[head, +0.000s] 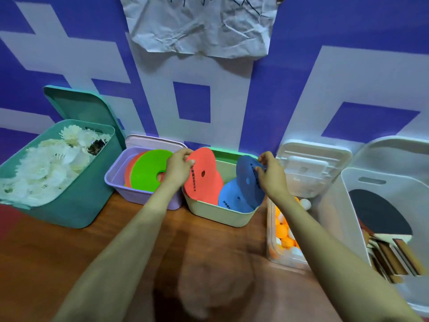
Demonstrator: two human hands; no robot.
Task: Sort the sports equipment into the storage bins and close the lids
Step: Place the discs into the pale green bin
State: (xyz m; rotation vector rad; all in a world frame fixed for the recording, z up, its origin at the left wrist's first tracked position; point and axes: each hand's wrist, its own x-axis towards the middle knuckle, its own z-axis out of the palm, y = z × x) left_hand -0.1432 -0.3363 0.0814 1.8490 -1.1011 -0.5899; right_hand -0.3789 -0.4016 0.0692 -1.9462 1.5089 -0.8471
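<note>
Head view, single frame. Five bins stand in a row against the wall across mid-frame, all of them open. At left, the teal bin (69, 205) is filled with white shuttlecocks (46, 168), and its lid (81, 105) leans upright behind it. Next to it the purple bin (139, 196) holds a green disc (148, 173) with an orange-red one partly hidden behind. At centre, the cream bin (220, 214) is the one being worked on. The left hand (178, 168) pinches the upper left edge of the red disc (202, 177) between thumb and curled fingers. The right hand (272, 180) pinches the upper right edge of a blue disc (250, 180) in the same way. Both discs stand on edge inside the cream bin, and a second blue disc (234, 196) lies lower between them. To the right, the clear bin (270, 228) holds orange and white balls (283, 240), with its white lid (311, 168) raised behind. At far right, the white bin (343, 205) holds paddles (380, 219). Judgement: sorting looks nearly finished, since every item in view is either in a bin or in a hand over one. I cannot tell whether the two held discs are being seated here or lifted out to go elsewhere. What is left is to settle the discs and then shut the lids, none of which is closed yet.
</note>
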